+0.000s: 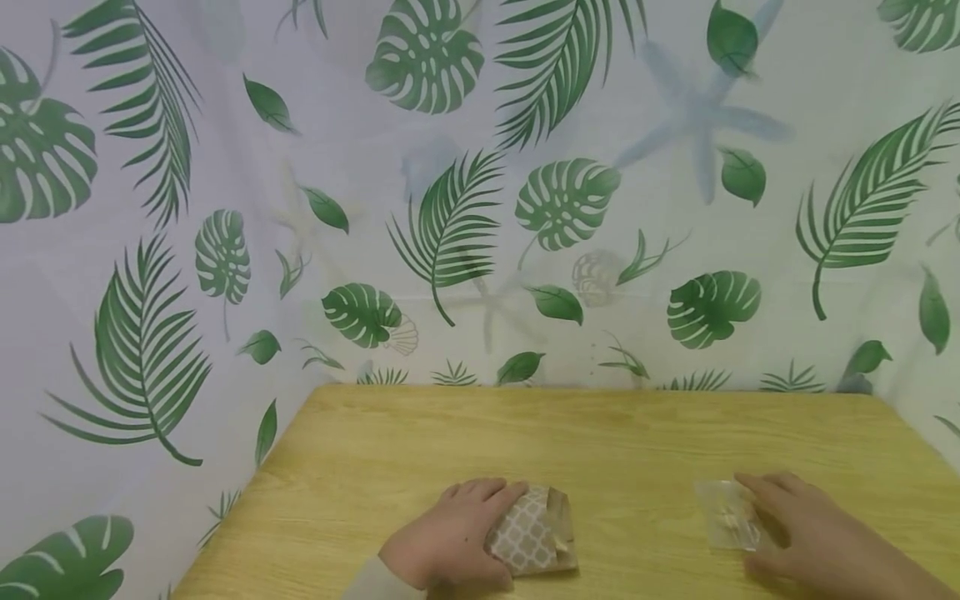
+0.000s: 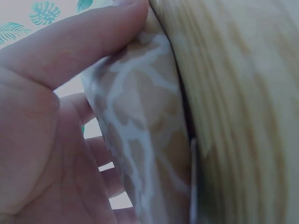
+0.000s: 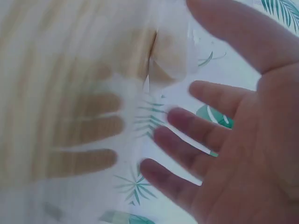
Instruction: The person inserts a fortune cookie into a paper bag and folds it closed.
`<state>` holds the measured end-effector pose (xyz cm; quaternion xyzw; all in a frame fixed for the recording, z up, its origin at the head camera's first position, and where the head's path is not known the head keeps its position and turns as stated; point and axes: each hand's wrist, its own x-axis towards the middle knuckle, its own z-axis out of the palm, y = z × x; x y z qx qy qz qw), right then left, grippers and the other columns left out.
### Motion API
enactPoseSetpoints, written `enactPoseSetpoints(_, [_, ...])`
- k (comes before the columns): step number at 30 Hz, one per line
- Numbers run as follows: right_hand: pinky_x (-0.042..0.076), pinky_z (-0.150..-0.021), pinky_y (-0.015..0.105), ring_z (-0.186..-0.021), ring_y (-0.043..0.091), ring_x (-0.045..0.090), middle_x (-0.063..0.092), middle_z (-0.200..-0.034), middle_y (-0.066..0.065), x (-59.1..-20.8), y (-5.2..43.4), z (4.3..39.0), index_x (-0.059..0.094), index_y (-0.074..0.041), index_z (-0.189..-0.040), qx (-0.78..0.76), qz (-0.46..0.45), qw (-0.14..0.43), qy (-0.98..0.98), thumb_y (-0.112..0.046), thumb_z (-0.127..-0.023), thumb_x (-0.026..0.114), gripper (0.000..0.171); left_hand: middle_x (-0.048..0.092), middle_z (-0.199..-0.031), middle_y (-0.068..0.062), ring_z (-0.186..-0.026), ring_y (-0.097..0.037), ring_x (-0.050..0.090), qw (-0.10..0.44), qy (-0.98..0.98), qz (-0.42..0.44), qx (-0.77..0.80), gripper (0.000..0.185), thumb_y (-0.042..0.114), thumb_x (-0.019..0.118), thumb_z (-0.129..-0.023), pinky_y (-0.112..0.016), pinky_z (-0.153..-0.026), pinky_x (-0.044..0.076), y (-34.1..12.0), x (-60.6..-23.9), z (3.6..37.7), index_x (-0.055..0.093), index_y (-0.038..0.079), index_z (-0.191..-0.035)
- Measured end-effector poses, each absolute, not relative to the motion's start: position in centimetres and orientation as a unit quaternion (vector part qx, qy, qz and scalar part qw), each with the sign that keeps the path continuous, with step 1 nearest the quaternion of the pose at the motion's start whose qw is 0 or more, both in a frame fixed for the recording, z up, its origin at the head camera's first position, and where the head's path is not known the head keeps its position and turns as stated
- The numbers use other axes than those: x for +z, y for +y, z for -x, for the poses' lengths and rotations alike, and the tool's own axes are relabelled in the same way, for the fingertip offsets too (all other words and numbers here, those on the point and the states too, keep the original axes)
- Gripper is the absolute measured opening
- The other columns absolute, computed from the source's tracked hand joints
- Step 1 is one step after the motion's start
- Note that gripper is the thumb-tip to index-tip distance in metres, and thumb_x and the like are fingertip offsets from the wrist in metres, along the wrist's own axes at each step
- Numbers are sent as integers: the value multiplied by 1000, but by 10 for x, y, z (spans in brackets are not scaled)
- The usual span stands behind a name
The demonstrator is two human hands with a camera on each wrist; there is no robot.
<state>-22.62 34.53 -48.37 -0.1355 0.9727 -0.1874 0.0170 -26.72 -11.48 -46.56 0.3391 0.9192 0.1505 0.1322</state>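
My left hand [image 1: 465, 533] holds a small paper bag [image 1: 528, 533], tan with a white lattice pattern, low over the wooden table. Its thumb lies along one side and the other fingers reach behind, as the left wrist view shows. The bag's right end [image 1: 562, 533] looks folded or open. Farther right, my right hand [image 1: 813, 533] is beside a small clear plastic bag [image 1: 727, 515] with pale beige contents. In the right wrist view its fingers [image 3: 187, 151] are spread apart, with the plastic bag [image 3: 170, 53] just past the fingertips.
A wood-grain table [image 1: 600, 433] lies under both hands. Behind it and at the sides hangs a white cloth [image 1: 480, 125] printed with green leaves and faint starfish. The table's far edge meets this cloth.
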Motion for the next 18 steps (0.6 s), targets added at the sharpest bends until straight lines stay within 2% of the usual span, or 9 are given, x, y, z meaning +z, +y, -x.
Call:
enactPoseSetpoints(3, [43, -88, 72, -125, 54, 44, 43, -144, 29, -485, 347, 225, 46, 0, -148, -190, 159, -29, 968, -57, -74, 84, 101, 36, -157, 3, -143, -20, 34, 128, 920, -342, 146, 103, 49, 85, -78, -53, -116, 28, -114, -464, 267, 25, 36, -161])
enactPoseSetpoints(5, [40, -88, 75, -128, 56, 39, 38, -149, 31, -486, 347, 226, 44, -1, -150, -206, 171, -31, 963, -54, -77, 83, 98, 36, -157, 3, -144, -20, 34, 130, 919, -341, 148, 103, 48, 85, -78, -53, -116, 27, -113, -464, 267, 25, 36, -161])
enactPoseSetpoints(8, [37, -90, 77, -131, 59, 35, 37, -149, 35, -487, 348, 228, 45, 0, -149, -232, 187, 3, 955, -50, -82, 80, 91, 35, -157, 3, -144, -21, 33, 136, 919, -338, 152, 102, 48, 84, -78, -54, -116, 27, -113, -465, 267, 25, 37, -161])
enactPoseSetpoints(10, [33, -92, 78, -133, 60, 31, 37, -149, 35, -487, 348, 229, 46, 1, -149, -253, 184, 47, 949, -49, -85, 78, 87, 35, -158, 4, -144, -21, 33, 140, 918, -336, 156, 101, 47, 83, -78, -54, -116, 27, -114, -466, 266, 24, 37, -161])
enactPoseSetpoints(13, [34, -93, 78, -132, 62, 31, 39, -148, 35, -487, 348, 230, 46, 1, -148, -268, 175, 95, 943, -49, -87, 76, 84, 35, -158, 4, -144, -21, 33, 136, 919, -336, 156, 103, 45, 83, -77, -54, -116, 28, -114, -467, 265, 25, 36, -161])
enactPoseSetpoints(18, [39, -91, 75, -130, 59, 37, 40, -147, 33, -485, 348, 232, 47, -2, -149, -259, 170, 107, 945, -51, -86, 77, 85, 34, -157, 5, -144, -20, 33, 129, 919, -336, 158, 104, 43, 84, -75, -54, -116, 28, -115, -466, 265, 25, 36, -161])
